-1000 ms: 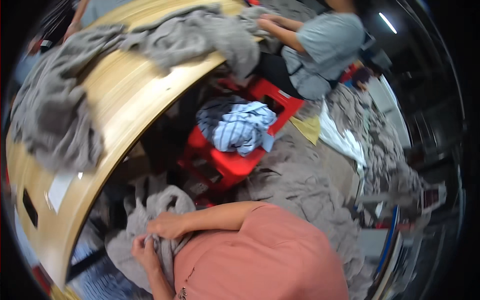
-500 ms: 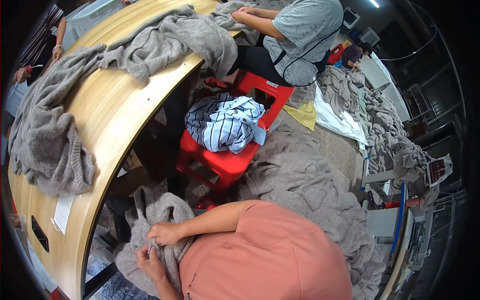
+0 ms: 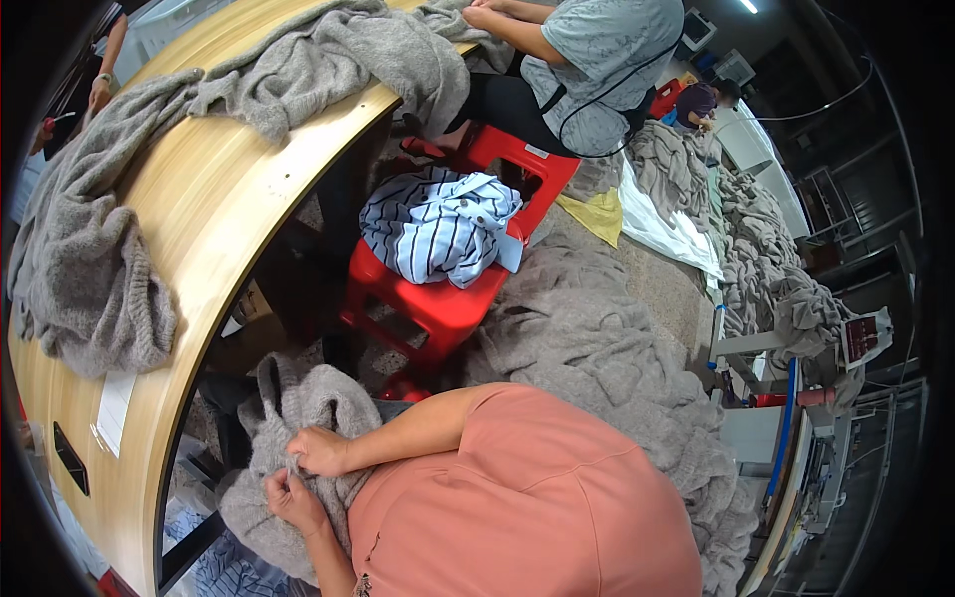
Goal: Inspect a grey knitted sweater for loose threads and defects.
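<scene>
A fuzzy grey knitted garment lies bunched beside the table edge, against my pink-shirted front. My right hand pinches a small fold of it from the upper side. Just below, my left hand has its fingers closed on the knit close to the right fingertips. The two hands almost meet, and the exact bit of fabric between them is too small to make out.
More grey knits lie along the curved wooden table. A red stool carries a striped shirt. A large grey knit pile sits beside me. A seated co-worker handles grey fabric at the table.
The surroundings have shifted slightly up and left in the picture. Both hands keep their grip on the grey knitted garment, with the left fingers now a little more curled.
</scene>
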Available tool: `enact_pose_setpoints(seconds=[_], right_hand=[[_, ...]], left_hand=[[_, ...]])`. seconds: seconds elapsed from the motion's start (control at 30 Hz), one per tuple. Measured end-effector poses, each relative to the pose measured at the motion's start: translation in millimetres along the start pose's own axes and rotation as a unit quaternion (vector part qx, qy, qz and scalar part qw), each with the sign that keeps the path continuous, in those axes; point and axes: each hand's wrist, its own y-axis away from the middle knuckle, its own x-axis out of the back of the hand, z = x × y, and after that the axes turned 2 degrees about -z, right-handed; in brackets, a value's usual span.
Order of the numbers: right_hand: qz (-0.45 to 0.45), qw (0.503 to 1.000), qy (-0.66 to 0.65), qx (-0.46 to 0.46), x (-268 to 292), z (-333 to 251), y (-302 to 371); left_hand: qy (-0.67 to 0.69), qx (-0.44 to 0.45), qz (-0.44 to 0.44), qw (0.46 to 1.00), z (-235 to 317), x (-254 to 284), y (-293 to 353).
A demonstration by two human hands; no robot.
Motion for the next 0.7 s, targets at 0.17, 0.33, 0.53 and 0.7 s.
enact_pose_setpoints(seconds=[0.17,0.33,0.53,0.7], right_hand=[[0.065,0.997,-0.034,0.015,-9.4,5.4,0.3],[0.062,0.965,-0.228,-0.117,-20.7,13.5,-7.7],[0.121,0.983,-0.128,-0.049,-23.9,13.7,0.2],[0.098,0.995,-0.033,-0.008,-13.0,1.4,12.5]], left_hand=[[-0.003,-0.023,0.029,0.999,-1.8,-5.9,1.3],[-0.033,-0.023,0.048,0.998,-2.8,-12.4,-3.3],[-0.054,-0.035,0.057,0.996,-3.7,-15.8,-2.6],[-0.019,0.005,0.023,1.000,-1.3,-7.4,-2.8]])
